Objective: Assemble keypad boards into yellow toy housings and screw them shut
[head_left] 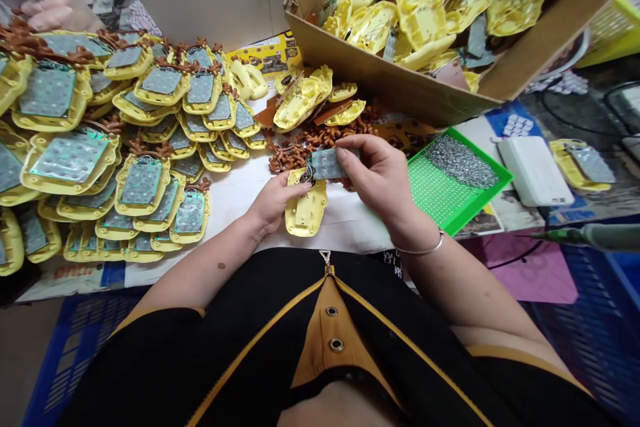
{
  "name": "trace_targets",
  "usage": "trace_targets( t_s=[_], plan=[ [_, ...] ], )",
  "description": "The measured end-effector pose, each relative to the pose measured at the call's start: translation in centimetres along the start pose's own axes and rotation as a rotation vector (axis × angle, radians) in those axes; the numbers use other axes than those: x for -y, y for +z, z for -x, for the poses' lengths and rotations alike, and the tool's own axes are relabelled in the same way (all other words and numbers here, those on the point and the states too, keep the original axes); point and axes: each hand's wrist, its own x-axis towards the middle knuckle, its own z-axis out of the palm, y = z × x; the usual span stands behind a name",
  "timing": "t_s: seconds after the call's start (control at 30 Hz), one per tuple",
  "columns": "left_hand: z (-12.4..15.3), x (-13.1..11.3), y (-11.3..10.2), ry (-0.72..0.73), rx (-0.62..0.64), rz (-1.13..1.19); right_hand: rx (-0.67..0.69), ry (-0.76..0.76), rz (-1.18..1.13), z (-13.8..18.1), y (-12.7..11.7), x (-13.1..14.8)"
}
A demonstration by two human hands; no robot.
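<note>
My left hand grips a yellow plastic shell by its upper left edge, the thumb lying over its top. Between the thumb and fingers of my right hand is a grey-faced circuit board, lifted just above the shell's upper end. Thin wires appear to run between board and shell. Close behind both hands lies a heap of brown antler-shaped plastic pieces. Several yellow shells with loose brown boards rest beyond that heap.
Stacked yellow shells with boards fitted crowd the left. A cardboard box of shells and boards stands behind. A green tray holds small metal screws. Right of it are a white box, another shell and a blurred screwdriver-like tool.
</note>
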Motion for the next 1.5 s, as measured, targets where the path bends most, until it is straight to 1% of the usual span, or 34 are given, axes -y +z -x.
trace_targets(
  t_s=[0.1,0.2,0.3,0.4,0.47,0.57,0.63,0.7,0.77,0.83,0.87,0.97,1.07,1.13,1.17,1.2,1.27,1.37,1.5],
  plan=[
    [0.0,-0.2,-0.3,-0.022,0.021,0.030,-0.019,-0.071,0.064,-0.2,-0.2,0.0],
    [0.0,-0.3,-0.6,-0.037,0.037,0.021,-0.001,-0.117,0.116,-0.2,-0.5,0.0],
    [0.0,-0.3,-0.5,-0.053,0.037,0.003,0.020,-0.199,0.162,-0.2,-0.7,0.3],
    [-0.1,-0.2,-0.4,-0.034,0.008,-0.029,0.018,-0.281,0.227,-0.4,-1.1,0.7],
    [-0.2,-0.1,-0.4,-0.023,-0.010,-0.046,0.013,-0.307,0.283,-0.5,-1.3,1.0],
    [0.1,-0.2,-0.4,-0.032,-0.042,-0.077,0.042,-0.345,0.347,-0.4,-1.6,1.6],
    [0.3,-0.4,-0.4,-0.030,-0.090,-0.097,0.060,-0.416,0.374,-0.3,-1.6,2.0],
    [0.4,-0.7,-0.5,0.010,-0.105,-0.120,0.069,-0.511,0.366,-0.3,-1.5,2.3],
    [0.3,-0.9,-0.6,0.073,-0.097,-0.171,0.110,-0.617,0.344,-0.3,-1.2,2.4],
    [0.0,-1.1,-0.7,0.123,-0.078,-0.212,0.118,-0.681,0.346,-0.4,-1.0,2.3],
    [-0.1,-1.2,-0.7,0.138,-0.066,-0.220,0.115,-0.690,0.348,-0.5,-0.9,2.3],
    [-0.1,-1.6,-0.7,0.133,-0.067,-0.220,0.097,-0.640,0.320,-0.5,-1.1,2.2],
    [0.6,-2.0,-0.5,0.096,-0.095,-0.222,0.110,-0.564,0.250,0.1,-2.3,2.4],
    [0.8,-2.2,-0.4,0.096,-0.110,-0.187,0.221,-0.473,0.211,0.5,-3.3,2.5],
    [0.9,-2.2,-0.4,0.096,-0.098,-0.157,0.296,-0.437,0.189,0.6,-3.8,2.4],
    [0.8,-2.1,-0.4,0.092,-0.083,-0.141,0.342,-0.407,0.164,0.6,-4.2,2.3],
    [0.8,-1.9,-0.3,0.092,-0.055,-0.137,0.373,-0.358,0.150,0.6,-4.6,2.2],
    [1.0,-1.5,-0.2,0.064,-0.029,-0.134,0.354,-0.301,0.118,0.8,-4.4,2.1],
    [1.2,-1.1,-0.2,0.056,-0.009,-0.143,0.289,-0.218,-0.012,0.6,-3.1,1.8]
  ],
)
